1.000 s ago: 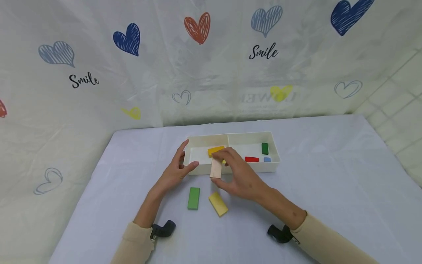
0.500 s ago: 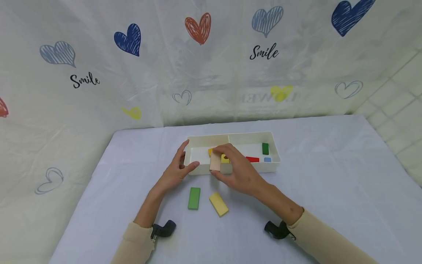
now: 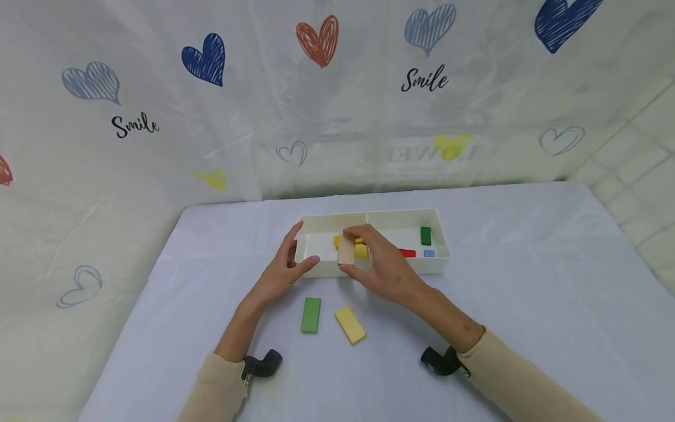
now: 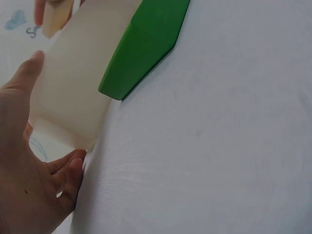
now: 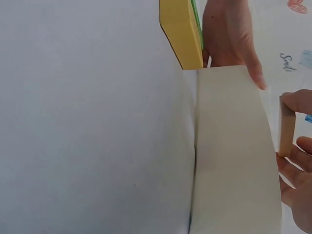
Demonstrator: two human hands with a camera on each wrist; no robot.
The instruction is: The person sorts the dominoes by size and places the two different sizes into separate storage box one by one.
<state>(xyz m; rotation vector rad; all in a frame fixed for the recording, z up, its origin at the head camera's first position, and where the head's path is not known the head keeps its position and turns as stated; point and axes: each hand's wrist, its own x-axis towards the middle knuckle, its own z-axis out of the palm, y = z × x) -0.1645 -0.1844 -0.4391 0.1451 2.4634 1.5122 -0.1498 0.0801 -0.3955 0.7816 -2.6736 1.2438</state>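
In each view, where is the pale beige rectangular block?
Head: the pale beige rectangular block is just below centre, in the right hand.
Left wrist: the block is near the top-left corner, cut by the top edge.
Right wrist: the block is near the right edge, about mid-height.
Shared landmark: the white rectangular box.

Backdrop sheet [image 3: 253, 111] carried black-script "Smile" [image 3: 135, 125] lower left of the whole red heart [image 3: 317, 41], and second "Smile" [image 3: 425, 78] right of it, slightly lower. Faint mirrored lettering [image 3: 412, 154] sat well below right of that heart, only "WE" legible. Right wrist view showed "Smile" sideways.
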